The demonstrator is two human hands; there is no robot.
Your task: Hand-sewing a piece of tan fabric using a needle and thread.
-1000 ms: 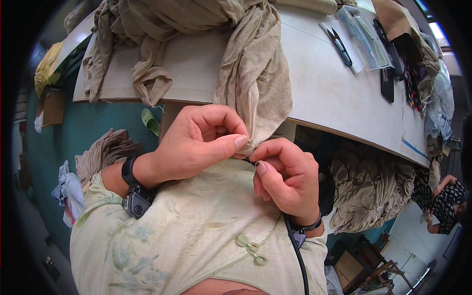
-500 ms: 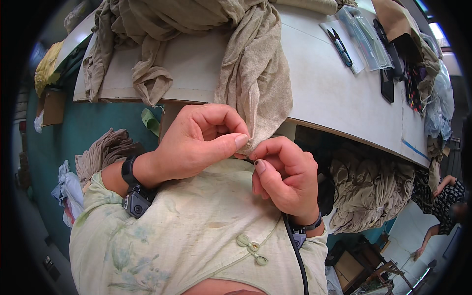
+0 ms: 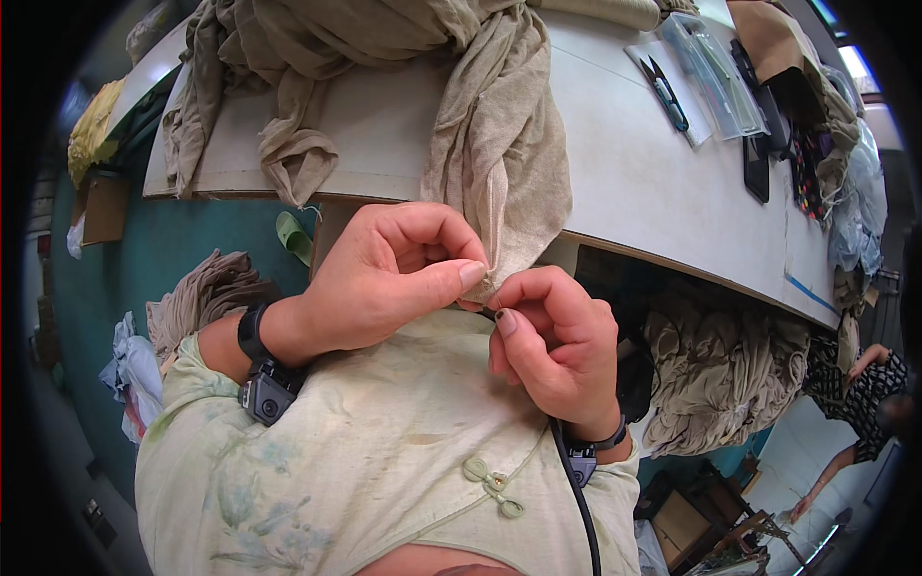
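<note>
A co-worker's hand (image 3: 800, 509) has dropped lower. Over the table's (image 3: 624, 163) near edge hangs beige cloth (image 3: 504, 163). The left hand (image 3: 384, 278), curled, pinches its tip; the half-curled right hand (image 3: 567, 355) meets it, hold unclear. Steady tension should help.

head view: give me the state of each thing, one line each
left hand, thumb and index closed on the beige cloth
right hand, fingers curled at the cloth's lower end, grip unclear
beige cloth, creased, hanging over the white table's edge
thread snips, lying with blades apart
green slipper, unworn on the floor
cloth pile, wrinkled, heaped below table height
</note>
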